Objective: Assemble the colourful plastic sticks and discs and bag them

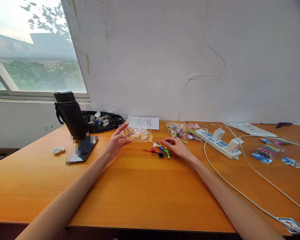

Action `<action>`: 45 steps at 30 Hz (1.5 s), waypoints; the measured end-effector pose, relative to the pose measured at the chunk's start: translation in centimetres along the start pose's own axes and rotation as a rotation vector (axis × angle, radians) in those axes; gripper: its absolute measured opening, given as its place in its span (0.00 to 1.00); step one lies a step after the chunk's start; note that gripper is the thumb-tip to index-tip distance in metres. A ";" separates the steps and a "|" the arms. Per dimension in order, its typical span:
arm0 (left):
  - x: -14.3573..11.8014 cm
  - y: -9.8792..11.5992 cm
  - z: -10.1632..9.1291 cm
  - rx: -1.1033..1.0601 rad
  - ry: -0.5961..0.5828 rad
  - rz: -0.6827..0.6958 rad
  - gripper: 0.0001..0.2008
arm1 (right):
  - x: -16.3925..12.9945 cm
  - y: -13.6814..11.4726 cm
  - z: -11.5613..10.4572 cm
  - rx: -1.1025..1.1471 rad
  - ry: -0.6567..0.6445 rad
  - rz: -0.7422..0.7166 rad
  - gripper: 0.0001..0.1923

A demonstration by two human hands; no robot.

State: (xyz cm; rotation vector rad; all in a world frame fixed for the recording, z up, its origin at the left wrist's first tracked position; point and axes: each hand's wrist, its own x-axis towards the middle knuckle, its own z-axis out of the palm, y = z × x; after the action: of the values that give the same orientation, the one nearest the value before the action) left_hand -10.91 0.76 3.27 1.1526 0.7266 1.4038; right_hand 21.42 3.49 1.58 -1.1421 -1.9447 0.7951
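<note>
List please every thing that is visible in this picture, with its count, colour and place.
plastic bag: one, clear, held by left hand
small ties: several, mixed colours, under right hand
filled bags: a few, clear, behind right hand
flask: one, black, table left
phone: one, dark, before flask
paper sheet: one, white, by wall
power strip: one, white, table right
table: one, orange wood
left hand: holds plastic bag
right hand: fingers on small ties

Clear plastic bag (139,134); multicoloured sticks (161,150); orange table (140,190).
</note>
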 end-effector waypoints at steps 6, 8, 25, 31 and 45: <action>-0.4 -0.4 1.0 0.047 -0.100 -0.001 0.30 | -0.2 -1.4 1.4 0.039 0.188 -0.038 0.16; -0.5 -0.6 1.4 0.057 -0.139 0.002 0.30 | -0.4 -2.3 2.0 0.082 0.240 -0.098 0.15; -0.7 -1.6 2.2 0.107 -0.257 0.024 0.33 | -1.3 -3.9 1.9 0.135 0.288 -0.160 0.10; -1.1 -1.3 2.6 0.142 -0.298 0.037 0.35 | -0.7 -3.1 2.0 0.197 0.124 -0.107 0.16; -0.7 -1.8 1.4 0.301 -0.323 -0.004 0.34 | -0.5 -3.0 1.1 0.194 0.098 -0.037 0.18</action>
State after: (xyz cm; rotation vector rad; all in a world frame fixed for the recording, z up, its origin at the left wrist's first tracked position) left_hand -9.05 0.20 1.92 1.5684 0.7207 1.0905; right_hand 19.39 1.64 3.25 -1.0074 -1.7618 0.8707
